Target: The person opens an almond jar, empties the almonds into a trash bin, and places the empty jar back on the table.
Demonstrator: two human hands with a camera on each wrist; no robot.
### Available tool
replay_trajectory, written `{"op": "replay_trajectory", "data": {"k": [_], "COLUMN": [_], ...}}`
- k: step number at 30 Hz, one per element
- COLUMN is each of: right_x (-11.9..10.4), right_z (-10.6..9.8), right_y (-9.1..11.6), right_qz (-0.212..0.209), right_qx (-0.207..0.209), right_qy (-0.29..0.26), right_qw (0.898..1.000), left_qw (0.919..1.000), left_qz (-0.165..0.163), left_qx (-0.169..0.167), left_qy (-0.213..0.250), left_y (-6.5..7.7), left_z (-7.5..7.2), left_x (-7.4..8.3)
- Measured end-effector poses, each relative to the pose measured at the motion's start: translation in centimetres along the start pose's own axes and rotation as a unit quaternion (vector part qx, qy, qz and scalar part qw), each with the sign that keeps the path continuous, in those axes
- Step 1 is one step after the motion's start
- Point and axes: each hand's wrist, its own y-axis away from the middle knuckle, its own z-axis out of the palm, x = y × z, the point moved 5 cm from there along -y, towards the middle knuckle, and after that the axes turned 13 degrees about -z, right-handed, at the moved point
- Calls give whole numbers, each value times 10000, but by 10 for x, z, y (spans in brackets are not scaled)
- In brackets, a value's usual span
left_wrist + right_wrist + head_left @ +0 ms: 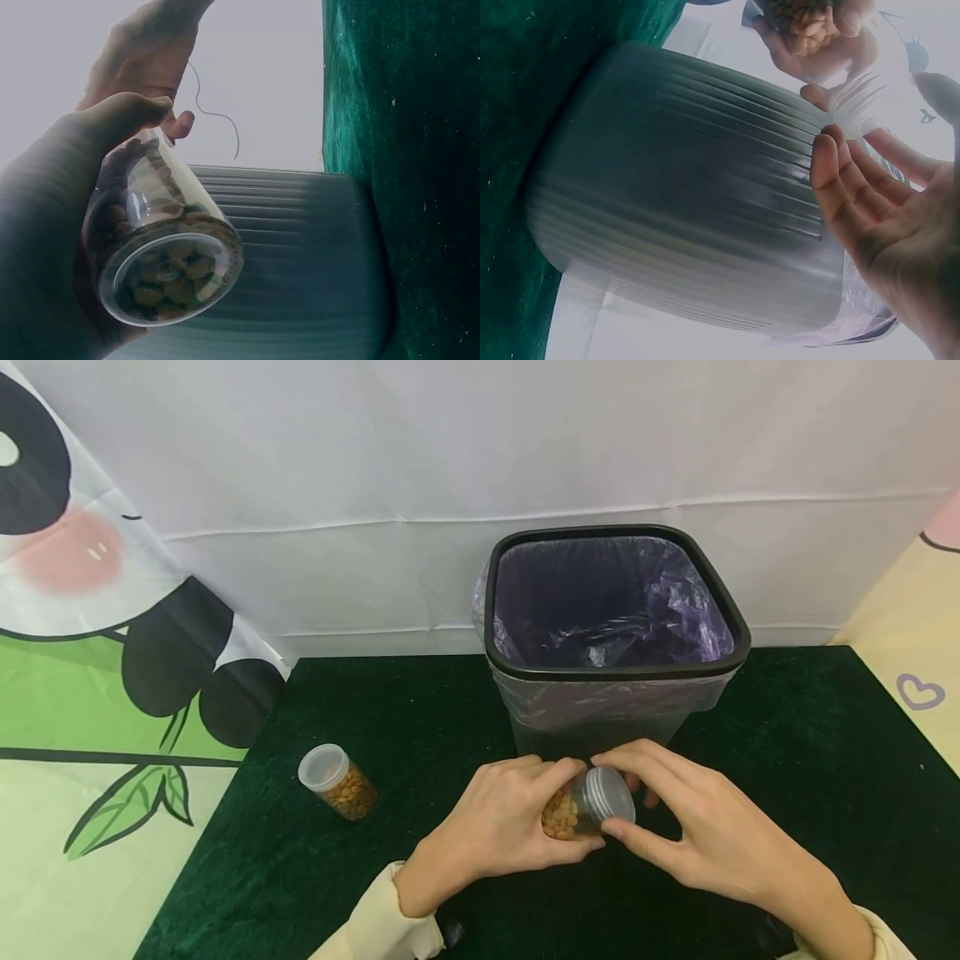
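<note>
My left hand grips a clear plastic jar holding small tan nut-like pieces. The jar lies tilted, its translucent ridged lid facing right. With thumb and index finger, my right hand pinches the lid at its edge. In the left wrist view, the round base of the jar faces the camera, with the left thumb along its side. From the right wrist, the lid shows pale and overexposed, the right fingers beside it.
Beyond my hands stands a trash bin with a black rim and purple bag liner. A second jar of brownish pieces, with a translucent lid, is at the left on the dark green tablecloth. A white backdrop hangs behind.
</note>
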Motion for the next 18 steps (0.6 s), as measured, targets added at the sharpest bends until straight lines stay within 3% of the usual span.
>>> {"op": "replay_trajectory", "data": {"k": [18], "right_x": [-5], "right_z": [-1], "right_y": [1], "right_qz": [-200], "right_qx": [-271], "right_qy": [-106], "right_qw": [9994], "left_qw": [10000], "left_qz": [-28], "left_qx": [-56], "left_qy": [-63], "left_y": [0], "left_z": [-1], "left_x": [-1]}}
